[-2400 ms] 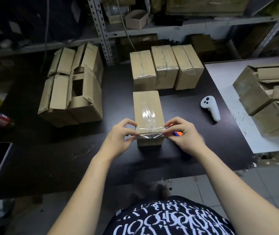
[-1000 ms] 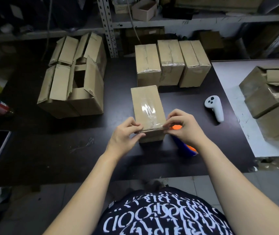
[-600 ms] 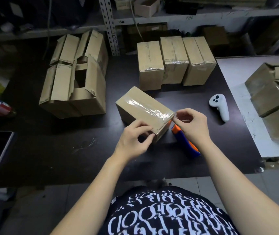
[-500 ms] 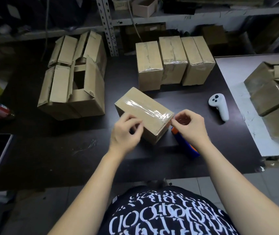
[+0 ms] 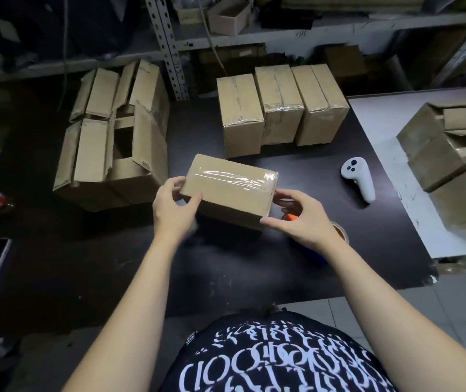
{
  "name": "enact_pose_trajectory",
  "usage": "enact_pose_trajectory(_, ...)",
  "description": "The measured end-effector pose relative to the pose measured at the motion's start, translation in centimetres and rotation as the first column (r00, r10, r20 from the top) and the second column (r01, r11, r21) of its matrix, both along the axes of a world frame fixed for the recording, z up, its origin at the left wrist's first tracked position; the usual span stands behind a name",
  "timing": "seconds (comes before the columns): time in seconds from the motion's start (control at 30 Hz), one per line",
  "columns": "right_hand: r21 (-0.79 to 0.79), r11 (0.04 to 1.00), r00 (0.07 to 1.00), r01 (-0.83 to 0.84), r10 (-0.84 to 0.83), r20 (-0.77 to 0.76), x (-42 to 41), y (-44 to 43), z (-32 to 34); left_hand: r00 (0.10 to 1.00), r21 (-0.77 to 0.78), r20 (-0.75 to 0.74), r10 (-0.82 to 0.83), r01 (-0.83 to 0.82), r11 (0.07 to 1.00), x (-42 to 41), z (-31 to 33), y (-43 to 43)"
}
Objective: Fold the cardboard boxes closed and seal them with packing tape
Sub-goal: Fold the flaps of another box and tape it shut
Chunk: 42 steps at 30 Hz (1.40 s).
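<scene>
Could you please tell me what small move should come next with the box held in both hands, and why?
Probably carry the taped box back and set it beside the three sealed boxes at the back. Clear tape already runs along its top seam and over the end by the right hand, and the left hand grips the other end, so it looks finished.

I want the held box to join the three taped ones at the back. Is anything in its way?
Nothing visible. The left hand and right hand hold the box; only bare table lies between it and the taped boxes. The controller sits off to the right.
</scene>
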State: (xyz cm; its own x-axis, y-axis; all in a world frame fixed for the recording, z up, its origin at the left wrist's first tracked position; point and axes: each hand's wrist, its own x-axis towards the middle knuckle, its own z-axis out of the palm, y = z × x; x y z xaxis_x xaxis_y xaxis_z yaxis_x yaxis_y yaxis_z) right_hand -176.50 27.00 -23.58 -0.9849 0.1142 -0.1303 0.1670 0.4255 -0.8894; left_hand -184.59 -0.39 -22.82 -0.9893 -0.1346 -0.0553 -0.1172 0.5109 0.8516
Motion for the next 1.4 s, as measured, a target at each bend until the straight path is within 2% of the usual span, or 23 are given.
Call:
enact_pose_trajectory(0.1, 0.042, 0.999, 1.000, -0.012, 0.012, -0.008, -0.6, -0.5, 0.0, 0.997, 0.025, 0.034, 0.062, -0.063, 0.998, 0.9, 0.0, -0.5)
enact_pose_trajectory(0.23, 0.100, 0.992, 0.996, 0.070, -0.064, -0.064, -1.5, -1.4, 0.2, 0.992, 0.092, 0.056, 0.114, -0.119, 0.989, 2.1, 0.2, -0.9)
enact_pose_trajectory(0.37, 0.192, 0.958, 0.975, 0.215, -0.198, -0.105, -3.0, -2.6, 0.4, 0.981, 0.128, 0.174, 0.082, -0.106, 0.986, 2.6, -0.1, -1.3)
enact_pose_trajectory(0.43, 0.154, 0.944, 0.955, 0.294, -0.284, -0.080, -3.6, -3.2, 0.9, 0.975, 0.157, 0.216, 0.044, -0.079, 0.984, 2.7, -0.1, -1.1)
enact_pose_trajectory(0.5, 0.084, 0.948, 0.952, 0.306, -0.305, -0.028, -3.9, -3.9, 1.4, 0.975, 0.076, 0.220, 0.024, -0.042, 0.996, 2.5, 0.1, -0.9)
enact_pose_trajectory(0.57, 0.008, 0.961, 0.961, 0.276, -0.276, 0.016, -4.0, -4.5, 1.8, 0.980, 0.027, 0.201, 0.007, -0.012, 1.000, 2.3, 0.5, -0.8)
enact_pose_trajectory(0.67, -0.037, 0.986, 0.987, 0.160, -0.158, 0.040, -3.7, -4.8, 2.0, 0.987, 0.056, 0.164, -0.004, -0.005, 0.998, 2.4, 0.6, -1.1)
enact_pose_trajectory(0.77, 0.019, 0.999, 0.997, 0.042, -0.044, 0.059, -3.0, -4.4, 1.9, 0.985, 0.070, 0.170, 0.014, -0.026, 0.997, 3.2, 0.9, -0.9)
enact_pose_trajectory(0.83, 0.095, 0.995, 0.996, 0.035, -0.043, 0.075, -2.6, -4.0, 2.0, 0.985, 0.042, 0.167, 0.044, -0.052, 0.998, 3.6, 1.1, -0.2)
enact_pose_trajectory(1.1, 0.413, 0.860, 0.939, 0.300, -0.343, 0.032, 0.1, -1.5, 0.9, 0.973, -0.072, 0.205, 0.102, -0.089, 0.993, 5.1, 1.2, 4.3)
enact_pose_trajectory(1.23, 0.579, 0.765, 0.914, 0.283, -0.398, 0.078, 2.4, -0.2, -0.6, 0.974, -0.117, 0.212, 0.075, -0.051, 0.992, 5.4, 1.0, 6.4)
enact_pose_trajectory(1.4, 0.628, 0.755, 0.896, 0.188, -0.394, 0.205, 4.3, 1.7, -2.3, 0.977, -0.149, 0.189, 0.095, -0.067, 0.987, 5.5, 1.1, 7.5)
